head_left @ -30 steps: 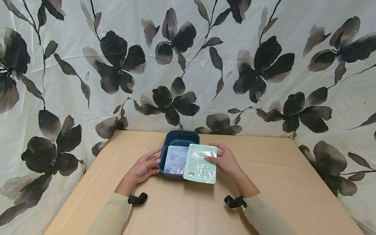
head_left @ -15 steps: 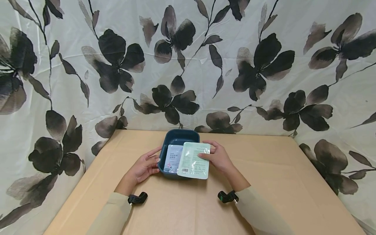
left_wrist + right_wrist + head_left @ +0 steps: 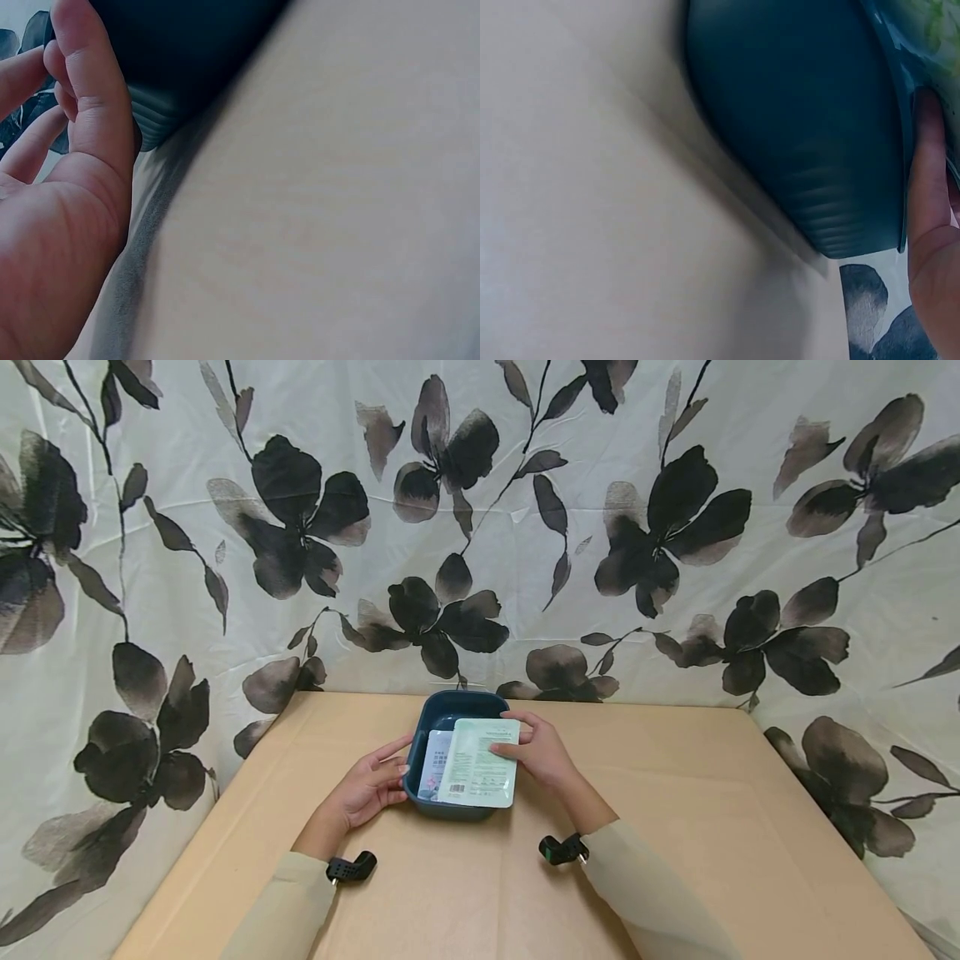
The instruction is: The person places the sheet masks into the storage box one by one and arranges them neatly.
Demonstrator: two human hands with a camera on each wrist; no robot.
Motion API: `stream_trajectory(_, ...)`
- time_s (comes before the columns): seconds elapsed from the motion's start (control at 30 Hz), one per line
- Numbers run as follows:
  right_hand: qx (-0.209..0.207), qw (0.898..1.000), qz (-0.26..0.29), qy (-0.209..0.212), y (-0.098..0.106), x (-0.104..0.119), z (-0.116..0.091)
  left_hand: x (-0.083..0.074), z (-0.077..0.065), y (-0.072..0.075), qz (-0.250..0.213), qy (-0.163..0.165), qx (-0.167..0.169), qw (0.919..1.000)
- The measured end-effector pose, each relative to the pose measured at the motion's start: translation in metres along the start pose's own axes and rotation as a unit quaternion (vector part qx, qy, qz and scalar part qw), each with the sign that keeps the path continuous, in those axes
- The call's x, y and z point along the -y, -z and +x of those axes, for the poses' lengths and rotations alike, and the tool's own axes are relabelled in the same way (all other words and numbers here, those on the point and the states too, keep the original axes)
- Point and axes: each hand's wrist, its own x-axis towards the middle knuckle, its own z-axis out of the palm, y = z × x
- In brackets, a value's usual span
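A dark blue plastic box (image 3: 463, 700) stands on the table near its back edge. Inside it leans a pale blue sheet mask packet (image 3: 432, 767), mostly covered by a pale green one. My right hand (image 3: 546, 753) pinches this green sheet mask packet (image 3: 480, 764) by its right edge, thumb on the front and fingers behind, over the box's right half. My left hand (image 3: 369, 789) rests against the box's left side with relaxed fingers. In the left wrist view, the thumb (image 3: 97, 97) lies by the outer wall. The right wrist view shows fingers (image 3: 930, 172) beside the box's rim.
A light brown table (image 3: 675, 827) lies under the box. Behind it hangs a white cloth with dark flowers (image 3: 547, 552). Black wrist cameras (image 3: 351, 867) are strapped over beige sleeves (image 3: 285, 902).
My right hand has moved left with the green sheet mask packet, bringing it further over the box and covering more of the blue packet. The left hand and box have stayed still.
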Motion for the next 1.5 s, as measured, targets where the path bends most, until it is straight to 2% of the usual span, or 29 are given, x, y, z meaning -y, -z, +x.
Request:
stream_trajectory(0.3,-0.004,1.000,-0.023,-0.004,-0.005,0.003,0.012,0.000,0.000,-0.001,-0.002,-0.003,0.001,1.0000)
stream_trajectory(0.7,0.015,0.999,-0.041,-0.006,-0.019,0.014,0.016,-0.002,0.000,-0.003,-0.004,-0.001,-0.001,1.0000)
stream_trajectory(0.9,0.015,0.997,-0.078,-0.003,-0.028,0.017,0.021,-0.002,0.000,-0.003,-0.004,0.001,-0.003,1.0000)
stream_trajectory(1.0,0.004,0.991,-0.135,0.001,-0.030,0.018,0.023,-0.002,0.000,-0.003,-0.003,0.002,-0.004,1.0000)
stream_trajectory(1.17,-0.026,0.972,-0.233,0.007,-0.033,0.017,0.026,-0.001,0.000,-0.002,-0.001,0.004,-0.006,1.0000)
stream_trajectory(1.5,-0.023,0.957,-0.291,0.003,-0.033,0.022,0.026,-0.001,-0.001,-0.003,-0.006,0.002,-0.007,1.0000)
